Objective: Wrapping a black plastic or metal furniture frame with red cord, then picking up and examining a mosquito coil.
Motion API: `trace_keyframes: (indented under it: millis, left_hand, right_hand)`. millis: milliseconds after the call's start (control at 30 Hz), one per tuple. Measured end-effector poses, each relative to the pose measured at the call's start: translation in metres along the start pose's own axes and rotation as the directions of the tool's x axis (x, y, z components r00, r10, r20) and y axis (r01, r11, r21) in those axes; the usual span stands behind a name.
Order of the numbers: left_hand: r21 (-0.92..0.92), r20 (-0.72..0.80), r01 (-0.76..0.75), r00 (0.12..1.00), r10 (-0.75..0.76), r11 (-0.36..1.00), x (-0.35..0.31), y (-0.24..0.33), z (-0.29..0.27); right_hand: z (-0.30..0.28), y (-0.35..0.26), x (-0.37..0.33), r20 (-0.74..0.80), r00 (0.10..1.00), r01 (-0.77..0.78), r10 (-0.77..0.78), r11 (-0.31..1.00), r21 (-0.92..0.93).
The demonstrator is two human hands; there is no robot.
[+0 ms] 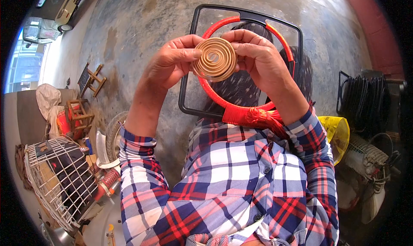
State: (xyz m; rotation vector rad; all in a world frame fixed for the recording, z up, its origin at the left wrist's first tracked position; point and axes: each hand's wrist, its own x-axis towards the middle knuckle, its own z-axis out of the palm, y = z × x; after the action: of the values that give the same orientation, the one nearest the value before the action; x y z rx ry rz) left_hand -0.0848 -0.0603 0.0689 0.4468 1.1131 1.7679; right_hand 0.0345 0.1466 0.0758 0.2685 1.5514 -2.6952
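Observation:
Between both hands, above my lap, is a flat round tan coil [214,59] wound in a spiral, with its face turned up. My left hand [174,59] pinches its left rim between thumb and fingers. On the opposite rim my right hand [257,55] grips it, with the thumb at the edge. Beneath them, a black rectangular frame [300,44] rests across my legs. Inside it is a ring [213,92] partly wrapped in red-orange cord, and a bundle of red cord [260,116] hangs at its near side. My hands hide part of the ring.
At left stand a motorbike with a white wire basket [60,177] and small wooden stools [79,117]. A stack of black frames [363,95] is at right, near a yellow plastic bag [337,134] and another wheeled vehicle [370,155]. A vehicle [64,12] stands far left.

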Motion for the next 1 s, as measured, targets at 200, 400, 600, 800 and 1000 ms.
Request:
trace_keyframes:
  millis: [200, 400, 600, 800, 1000]
  left_hand:
    - [0.006, 0.033, 0.046, 0.998, -0.046, 0.999, -0.001, 0.007, 0.005]
    - [0.103, 0.023, 0.095, 0.995, -0.097, 0.990, 0.002, 0.012, 0.007]
    - [0.125, 0.018, 0.127, 0.991, -0.130, 0.984, 0.003, 0.011, 0.006]
    - [-0.010, 0.012, 0.057, 0.998, -0.057, 0.998, 0.004, 0.003, 0.008]
    - [-0.104, -0.099, -0.076, 0.993, 0.066, 0.992, -0.006, -0.010, 0.031]
  right_hand:
    - [0.003, -0.004, -0.001, 0.002, 0.999, -0.042, 0.042, 0.999, 0.022]
    - [0.001, -0.002, 0.001, 0.023, 0.997, -0.077, 0.076, 0.996, 0.055]
    - [0.002, 0.000, 0.000, 0.019, 0.997, -0.068, 0.068, 0.998, 0.009]
    - [0.001, 0.000, 0.000, 0.022, 0.997, -0.080, 0.079, 0.996, 0.036]
    - [0.004, 0.002, -0.002, -0.040, 0.999, -0.008, 0.010, 0.999, 0.039]
